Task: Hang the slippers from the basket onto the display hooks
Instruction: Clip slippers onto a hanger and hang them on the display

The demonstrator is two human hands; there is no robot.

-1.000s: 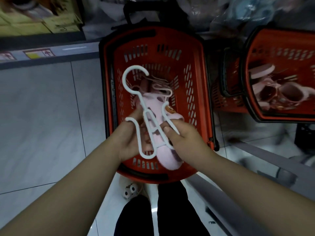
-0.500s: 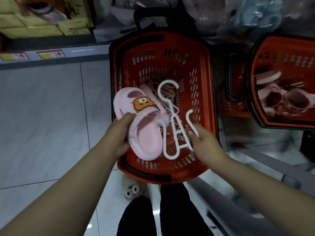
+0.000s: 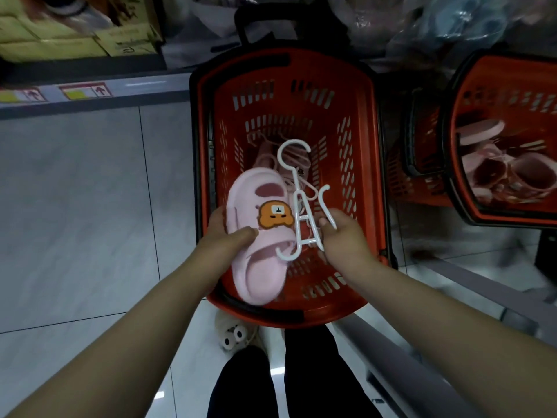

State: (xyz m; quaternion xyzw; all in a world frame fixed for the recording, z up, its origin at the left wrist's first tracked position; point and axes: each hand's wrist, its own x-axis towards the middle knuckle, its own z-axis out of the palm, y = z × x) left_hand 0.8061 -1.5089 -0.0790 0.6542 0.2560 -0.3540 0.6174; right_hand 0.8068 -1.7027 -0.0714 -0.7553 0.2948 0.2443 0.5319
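The pale pink foam slipper (image 3: 265, 276) carries an orange-brown cartoon bear patch (image 3: 275, 217) with a small white square on its brow, and a darker rose oval near the toe. The white plastic hanger (image 3: 295, 184) is plain, no markings. The orange-red slotted plastic basket (image 3: 355, 131) has a black rim; the second orange-red plastic basket (image 3: 482, 95) shows more pink inside. The glossy floor tiles (image 3: 75, 191) are pale grey with thin dark seams. Black trousers (image 3: 241, 387), and a cream fuzzy slipper (image 3: 232, 336) with white-and-black eyes.
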